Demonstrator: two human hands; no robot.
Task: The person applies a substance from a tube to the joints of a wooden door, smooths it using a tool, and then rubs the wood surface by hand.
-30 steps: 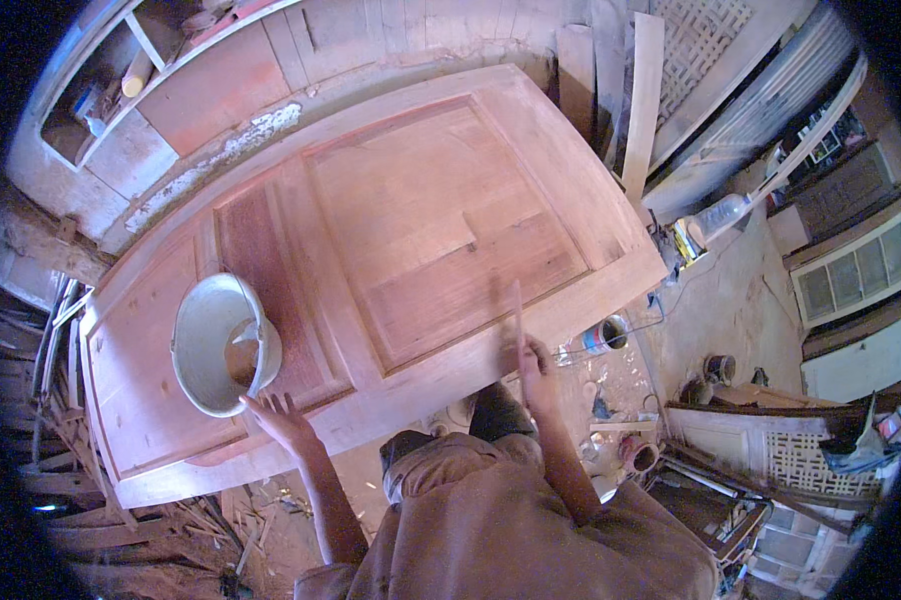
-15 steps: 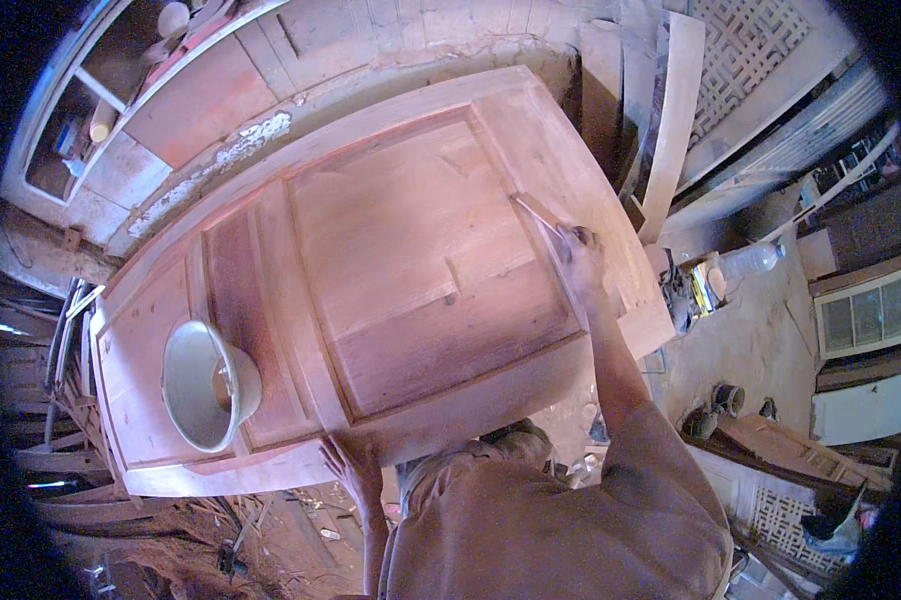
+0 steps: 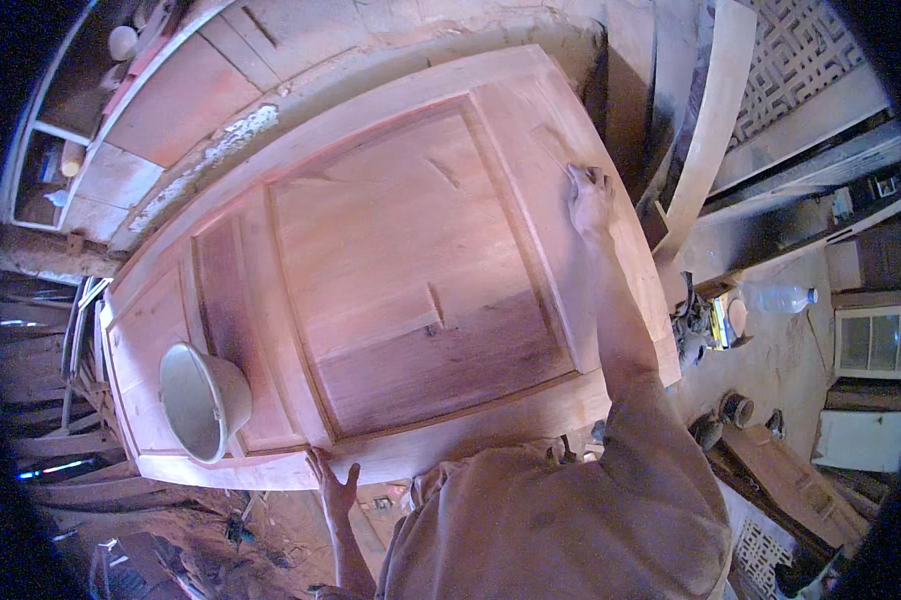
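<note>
a: what have i got under the hands right now?

b: from my feed, a big panelled wooden door [image 3: 401,280] lies flat, taking up most of the view. my right hand [image 3: 589,198] is stretched out across it to the far right stile, resting on the wood near the far corner. the fingers look curled down against the surface; i cannot tell whether they pinch anything, it is too small to see.

a: and the left one?

b: my left hand [image 3: 333,488] sits at the near edge of the door, fingers spread, fingertips touching the lower rail. it grips nothing.

a: anything on the door itself?

b: a pale round bucket [image 3: 203,400] stands on the door's near left part, to the left of my left hand and apart from it. i see some pale stuff inside but cannot say what.

a: around it?

b: on the right, a clear plastic bottle [image 3: 779,297] lies on the floor, well apart from the door. a curved wooden plank [image 3: 711,120] leans just beyond the door's right edge, near my right hand. at the upper left there is a pale shelf unit [image 3: 71,140] with small things in it.
</note>
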